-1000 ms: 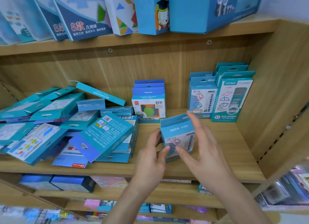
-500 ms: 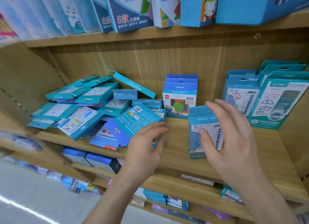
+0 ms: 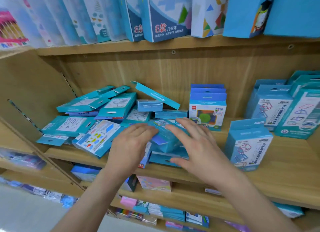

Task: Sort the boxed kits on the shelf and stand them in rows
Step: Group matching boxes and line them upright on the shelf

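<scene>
On the middle shelf [image 3: 285, 162], head view — left hand [image 3: 131, 145] and right hand [image 3: 197, 145], fingers spread, are resting on a teal kit [image 3: 166, 138] atop the pile [image 3: 83, 127]. Likely picking it out; next is calling for gripping, then standing it upright.

Light wooden shelf board [image 3: 285, 164]: jumbled heap of flat teal cardboard boxes [image 3: 86, 104] at left; upright row of blue-topped boxes [image 3: 207, 107] centre rear; single upright teal box [image 3: 247, 145] near the front; rows of upright teal boxes [image 3: 284, 108] right rear.
</scene>
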Demonstrator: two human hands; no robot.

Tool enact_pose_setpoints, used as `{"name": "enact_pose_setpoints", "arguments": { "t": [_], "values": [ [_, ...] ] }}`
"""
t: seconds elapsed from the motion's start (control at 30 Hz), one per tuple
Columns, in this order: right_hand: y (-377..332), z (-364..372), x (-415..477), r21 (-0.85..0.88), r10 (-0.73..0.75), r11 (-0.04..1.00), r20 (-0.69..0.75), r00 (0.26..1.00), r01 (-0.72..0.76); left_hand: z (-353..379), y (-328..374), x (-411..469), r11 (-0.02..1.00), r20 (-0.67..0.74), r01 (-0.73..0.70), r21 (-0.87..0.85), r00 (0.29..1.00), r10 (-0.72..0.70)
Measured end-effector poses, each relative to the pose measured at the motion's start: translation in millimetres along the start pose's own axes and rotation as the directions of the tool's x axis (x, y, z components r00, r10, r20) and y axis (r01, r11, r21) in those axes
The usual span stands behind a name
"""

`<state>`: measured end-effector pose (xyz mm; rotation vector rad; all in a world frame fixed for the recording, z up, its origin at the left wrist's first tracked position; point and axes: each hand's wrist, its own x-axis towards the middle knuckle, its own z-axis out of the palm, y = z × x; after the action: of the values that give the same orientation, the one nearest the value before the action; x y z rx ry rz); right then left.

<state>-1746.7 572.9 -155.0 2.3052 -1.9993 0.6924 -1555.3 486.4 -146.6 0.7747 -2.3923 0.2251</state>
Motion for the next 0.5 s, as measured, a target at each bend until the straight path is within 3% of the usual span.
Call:
{"name": "enact_pose_setpoints", "arguments": {
  "t": [0.03, 0.1, 0.2, 0.23, 0.3, 0.33, 0.4, 0.5],
  "values": [
    [-5.1, 1.6, 7.8, 0.078, 0.021, 0.997, -0.02, 1.0, -0.019, -7.8, 0.4, 10.8, 0.999, -0.065, -0.003, -0.038, 0.998, 0.0],
    [-17.8, -3.1, 19.8, 0.403, 0.157, 0.91, -0.126, 0.98, -0.094, -27.7, 0.7, 32.1, 0.984, -0.198, 0.081, -0.161, 0.974, -0.112],
    [-33.8, -14.4, 28.6, 0.814, 0.434, 0.57, -0.182, 0.882, -0.112, -55.4, -9.2, 48.4, 0.805, -0.253, 0.24, -0.543, 0.867, -0.429],
    [-38.0, -16.6, 29.1, 0.898, 0.517, 0.429, -0.161, 0.84, -0.092, -62.0, -12.2, 49.3, 0.71, -0.192, 0.273, -0.649, 0.844, -0.501],
    [-46.4, -20.3, 29.3, 0.983, 0.627, 0.175, -0.068, 0.776, -0.055, -69.1, -12.5, 45.5, 0.451, 0.061, 0.369, -0.813, 0.823, -0.565],
    [-50.3, -22.3, 29.2, 0.993, 0.648, 0.106, -0.035, 0.761, -0.045, -69.3, -9.5, 41.5, 0.333, 0.189, 0.419, -0.844, 0.815, -0.547],
    [-57.5, -25.3, 29.4, 0.994, 0.655, 0.1, -0.026, 0.755, -0.053, -66.7, -1.2, 32.7, 0.205, 0.336, 0.48, -0.853, 0.805, -0.489],
    [-66.7, -25.3, 29.2, 0.987, 0.654, 0.151, -0.052, 0.755, -0.062, -65.7, 4.2, 25.7, 0.104, 0.38, 0.473, -0.875, 0.803, -0.459]
  ]
}}
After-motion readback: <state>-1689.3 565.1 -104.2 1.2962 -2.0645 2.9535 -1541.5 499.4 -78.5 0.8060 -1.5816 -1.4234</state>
